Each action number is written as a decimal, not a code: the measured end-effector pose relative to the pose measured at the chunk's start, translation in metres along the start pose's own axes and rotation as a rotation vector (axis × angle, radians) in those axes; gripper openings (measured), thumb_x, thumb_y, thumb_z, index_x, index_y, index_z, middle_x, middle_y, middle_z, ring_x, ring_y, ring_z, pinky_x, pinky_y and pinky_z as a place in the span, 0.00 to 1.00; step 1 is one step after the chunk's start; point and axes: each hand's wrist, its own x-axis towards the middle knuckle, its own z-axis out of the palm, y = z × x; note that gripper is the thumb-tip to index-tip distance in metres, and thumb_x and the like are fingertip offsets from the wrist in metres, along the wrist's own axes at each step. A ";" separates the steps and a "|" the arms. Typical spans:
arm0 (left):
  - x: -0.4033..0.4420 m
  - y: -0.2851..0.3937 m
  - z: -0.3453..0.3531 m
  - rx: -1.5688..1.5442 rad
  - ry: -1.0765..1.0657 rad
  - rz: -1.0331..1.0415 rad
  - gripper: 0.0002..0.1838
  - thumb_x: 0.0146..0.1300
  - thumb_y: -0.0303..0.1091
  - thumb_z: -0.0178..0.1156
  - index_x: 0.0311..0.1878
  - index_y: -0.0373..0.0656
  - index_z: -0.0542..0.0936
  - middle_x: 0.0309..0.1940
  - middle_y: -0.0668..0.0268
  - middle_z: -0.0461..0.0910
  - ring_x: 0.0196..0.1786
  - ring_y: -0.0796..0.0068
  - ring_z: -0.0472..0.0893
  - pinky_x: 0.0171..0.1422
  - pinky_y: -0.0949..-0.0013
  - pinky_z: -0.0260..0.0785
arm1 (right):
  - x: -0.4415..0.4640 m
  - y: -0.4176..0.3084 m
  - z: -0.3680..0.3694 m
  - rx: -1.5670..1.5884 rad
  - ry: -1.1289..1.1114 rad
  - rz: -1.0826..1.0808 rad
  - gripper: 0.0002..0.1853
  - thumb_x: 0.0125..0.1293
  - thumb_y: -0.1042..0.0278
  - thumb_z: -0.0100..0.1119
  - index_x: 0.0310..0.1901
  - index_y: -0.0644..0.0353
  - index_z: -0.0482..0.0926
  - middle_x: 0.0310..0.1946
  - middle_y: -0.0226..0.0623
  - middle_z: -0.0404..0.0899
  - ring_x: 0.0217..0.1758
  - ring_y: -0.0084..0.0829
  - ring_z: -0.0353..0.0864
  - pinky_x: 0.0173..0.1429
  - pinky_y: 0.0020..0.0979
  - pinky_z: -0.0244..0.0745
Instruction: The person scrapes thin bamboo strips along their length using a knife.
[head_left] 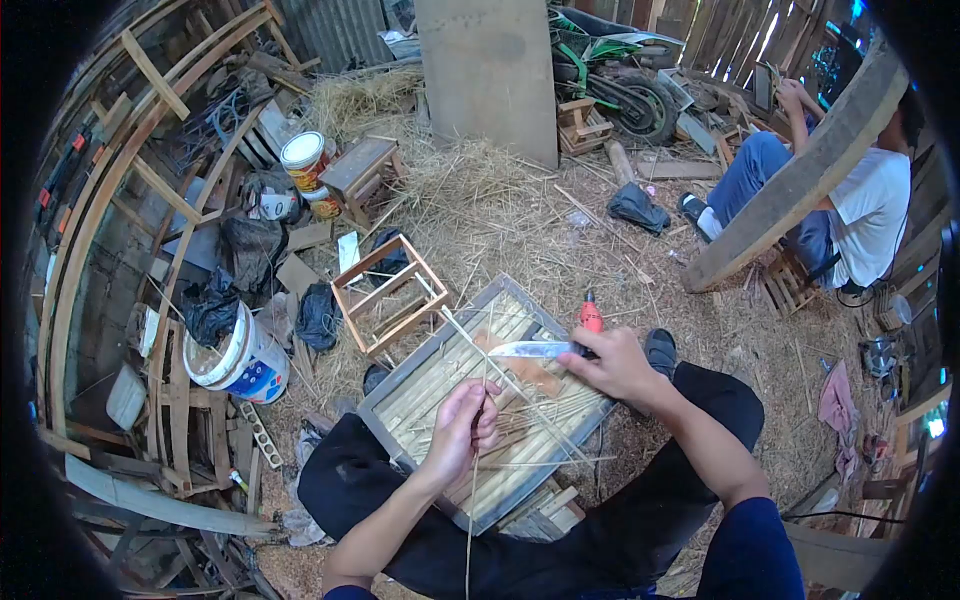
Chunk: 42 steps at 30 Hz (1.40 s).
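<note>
My left hand [466, 425] is closed around a thin bamboo strip [471, 520], which runs upright past my lap and on above the fist. In my right hand [612, 358] is a knife [530, 349], its blade pointing left over the slatted board. The blade and the strip look close together, but I cannot tell whether they touch. Beneath both hands lies a framed board of bamboo slats [410, 425], with several loose thin strips [545, 463] across it. A red-handled tool [591, 313] stands at the board's far right edge.
An open wooden frame [398, 338] sits beyond the board's left corner. White bucket [262, 365] and paint can [303, 160] stand left, near a small stool [358, 175]. A seated person [850, 210] is at right behind a slanted post [790, 195]. Straw [480, 210] covers the floor.
</note>
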 end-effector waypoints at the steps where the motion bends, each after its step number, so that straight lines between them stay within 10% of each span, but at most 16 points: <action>1: 0.001 -0.001 0.001 0.010 0.004 0.007 0.10 0.78 0.38 0.46 0.49 0.42 0.71 0.24 0.74 0.60 0.21 0.86 0.54 0.24 0.78 0.46 | 0.001 -0.004 0.003 0.011 0.003 -0.047 0.20 0.66 0.46 0.61 0.30 0.56 0.76 0.15 0.41 0.75 0.19 0.42 0.80 0.24 0.40 0.70; 21: 0.028 -0.016 0.023 0.105 -0.103 0.076 0.05 0.77 0.36 0.49 0.48 0.53 0.64 0.25 0.75 0.59 0.23 0.86 0.56 0.23 0.78 0.45 | 0.025 -0.037 0.009 0.172 -0.126 -0.179 0.21 0.67 0.42 0.58 0.33 0.55 0.78 0.15 0.46 0.74 0.22 0.51 0.78 0.29 0.47 0.71; 42: 0.006 -0.009 0.014 -0.007 -0.169 -0.100 0.07 0.78 0.39 0.48 0.47 0.48 0.67 0.21 0.77 0.55 0.19 0.86 0.53 0.22 0.77 0.45 | 0.013 -0.003 -0.008 -0.076 -0.029 -0.248 0.22 0.58 0.42 0.68 0.27 0.54 0.76 0.14 0.35 0.71 0.17 0.38 0.76 0.23 0.38 0.66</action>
